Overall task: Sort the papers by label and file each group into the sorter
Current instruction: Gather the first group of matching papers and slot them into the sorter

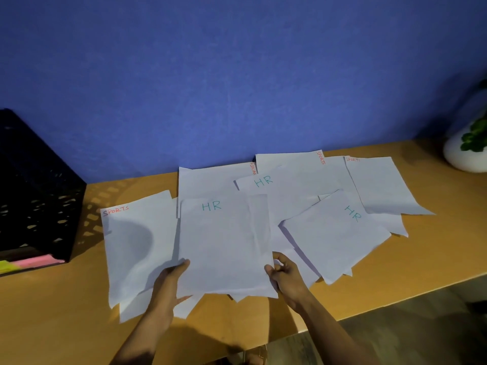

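Gripping the HR sheet (224, 246) at its lower edges, the left hand (168, 283) and right hand (286, 277) are holding it above the desk (66, 312).

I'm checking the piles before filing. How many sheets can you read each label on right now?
HR, green ink: 3, the held sheet, one behind it, one to the right
SPORTS, red ink: 3
Partly hidden red label: 1
Total: 7
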The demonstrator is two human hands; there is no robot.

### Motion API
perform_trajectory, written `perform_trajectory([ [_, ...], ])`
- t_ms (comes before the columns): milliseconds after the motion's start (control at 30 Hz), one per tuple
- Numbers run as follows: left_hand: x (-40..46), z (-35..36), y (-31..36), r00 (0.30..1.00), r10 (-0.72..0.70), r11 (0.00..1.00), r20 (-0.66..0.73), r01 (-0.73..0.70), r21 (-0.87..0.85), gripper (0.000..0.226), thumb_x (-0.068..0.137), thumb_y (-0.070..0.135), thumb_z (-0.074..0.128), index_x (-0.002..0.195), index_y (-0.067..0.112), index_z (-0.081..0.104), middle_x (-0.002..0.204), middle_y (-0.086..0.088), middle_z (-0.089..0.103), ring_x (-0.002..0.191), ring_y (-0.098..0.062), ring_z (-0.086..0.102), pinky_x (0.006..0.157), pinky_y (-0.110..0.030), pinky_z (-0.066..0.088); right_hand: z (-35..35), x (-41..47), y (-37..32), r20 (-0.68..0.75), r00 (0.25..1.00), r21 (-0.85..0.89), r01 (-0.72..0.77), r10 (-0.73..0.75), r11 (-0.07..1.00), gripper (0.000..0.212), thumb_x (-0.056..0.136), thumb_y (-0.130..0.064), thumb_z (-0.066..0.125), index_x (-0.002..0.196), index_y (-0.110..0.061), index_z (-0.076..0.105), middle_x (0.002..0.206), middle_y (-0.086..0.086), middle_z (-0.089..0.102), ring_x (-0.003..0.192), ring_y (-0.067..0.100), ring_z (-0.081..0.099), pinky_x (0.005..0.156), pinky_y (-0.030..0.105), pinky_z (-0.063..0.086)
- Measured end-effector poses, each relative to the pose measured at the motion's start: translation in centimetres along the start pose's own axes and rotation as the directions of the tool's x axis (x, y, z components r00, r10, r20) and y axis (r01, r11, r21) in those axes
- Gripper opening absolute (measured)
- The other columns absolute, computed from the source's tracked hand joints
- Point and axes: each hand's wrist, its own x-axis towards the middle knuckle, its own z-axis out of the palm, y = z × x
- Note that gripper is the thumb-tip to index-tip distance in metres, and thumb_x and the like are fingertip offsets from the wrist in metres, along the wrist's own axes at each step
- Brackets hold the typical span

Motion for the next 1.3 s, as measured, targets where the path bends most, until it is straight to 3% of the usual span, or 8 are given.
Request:
perform_trajectory([
  [133, 1.8, -1.3, 0.3, 0.981, 0.007, 0.999, 0.194, -0.001, -0.032, 0.066, 0.075, 0.054, 0.070, 0.132, 0.023, 0.056, 0.126, -0.002, 0.066, 0.123, -0.024, 0.057, 0.106, -0.042, 0.040, -0.2, -0.3, -0.1, 0.051, 0.998, -0.006, 0.028, -0.028, 1.000, 0.030, 0.100, -0.001, 0.047, 0.124, -0.013, 0.060, 0.115, 0.009, 0.072, 0.073, 0.010, 0.069, 0.058, 0.016, 0.049],
  [367, 2.4, -0.9, 1.7, 0.962, 0.061, 0.995, 0.265, -0.080, 0.062, 0.062, 0.072, 0.046, 0.081, 0.129, 0.037, 0.058, 0.128, 0.007, 0.066, 0.124, -0.025, 0.055, 0.107, -0.055, 0.038, -0.5, -0.8, -0.8, 0.100, 0.994, -0.032, 0.055, -0.051, 0.998, 0.028, 0.100, 0.000, 0.046, 0.120, -0.012, 0.062, 0.098, 0.018, 0.070, 0.050, -0.001, 0.054, 0.048, 0.009, 0.040],
  [467, 1.9, 0.7, 1.5, 0.973, 0.143, 0.986, 0.183, -0.156, 0.057, 0.053, 0.081, 0.023, 0.077, 0.130, 0.029, 0.057, 0.124, 0.003, 0.067, 0.122, -0.027, 0.057, 0.106, -0.053, 0.041, -0.6, -0.8, -1.0, 0.101, 0.992, -0.088, 0.083, -0.074, 0.993, 0.027, 0.101, -0.003, 0.046, 0.116, -0.015, 0.064, 0.088, 0.023, 0.066, 0.057, 0.011, 0.058, 0.052, 0.018, 0.045],
  [567, 1.4, 2.0, 1.1, 0.966, 0.202, 0.971, 0.162, -0.219, 0.095, 0.046, 0.084, 0.011, 0.073, 0.126, 0.024, 0.058, 0.118, 0.002, 0.069, 0.115, -0.027, 0.061, 0.100, -0.048, 0.047, -0.7, -0.5, -1.0, 0.027, 0.988, -0.234, 0.152, -0.149, 0.960, 0.025, 0.100, -0.004, 0.049, 0.117, -0.014, 0.064, 0.101, 0.014, 0.073, 0.086, 0.029, 0.070, 0.082, 0.040, 0.057],
  [667, 1.0, 2.6, 0.8, 0.951, 0.249, 0.959, 0.183, -0.269, 0.093, 0.048, 0.085, 0.006, 0.071, 0.127, 0.025, 0.058, 0.118, 0.004, 0.069, 0.111, -0.021, 0.063, 0.093, -0.039, 0.050, -1.5, -0.1, -0.7, -0.140, 0.920, -0.532, 0.243, -0.367, 0.811, 0.018, 0.095, -0.007, 0.058, 0.111, -0.012, 0.065, 0.093, 0.001, 0.071, 0.087, 0.018, 0.069, 0.080, 0.036, 0.059],
  [767, 0.9, 2.9, 0.7, 0.949, 0.256, 0.956, 0.185, -0.277, 0.100, 0.049, 0.084, 0.006, 0.072, 0.128, 0.022, 0.058, 0.117, 0.003, 0.070, 0.108, -0.020, 0.064, 0.086, -0.034, 0.052, -3.4, 0.4, -0.2, -0.232, 0.799, -0.833, 0.132, -0.555, 0.537, 0.028, 0.086, -0.005, 0.068, 0.113, -0.006, 0.067, 0.106, 0.013, 0.070, 0.101, 0.033, 0.063, 0.081, 0.042, 0.055],
  [1033, 1.4, 2.8, -0.2, 0.975, 0.171, 0.961, 0.144, -0.197, 0.195, 0.046, 0.082, 0.010, 0.075, 0.122, 0.025, 0.057, 0.109, 0.004, 0.068, 0.100, -0.021, 0.062, 0.084, -0.033, 0.049, -7.2, 2.3, 0.8, -0.307, 0.885, -0.948, -0.251, -0.349, 0.198, 0.064, 0.092, -0.025, 0.055, 0.148, -0.014, 0.028, 0.155, 0.011, 0.031, 0.143, 0.032, 0.025, 0.113, 0.043, 0.029],
  [1300, 2.2, 2.5, -0.7, 0.985, 0.144, 0.962, 0.094, -0.161, 0.219, 0.040, 0.088, 0.013, 0.069, 0.125, 0.018, 0.057, 0.118, -0.006, 0.067, 0.105, -0.028, 0.063, 0.084, -0.040, 0.055, -8.4, 3.0, -0.5, -0.308, 0.822, -0.943, -0.196, -0.480, 0.271, 0.034, 0.091, -0.008, 0.057, 0.124, -0.011, 0.061, 0.106, 0.012, 0.073, 0.093, 0.033, 0.070, 0.084, 0.040, 0.055],
])
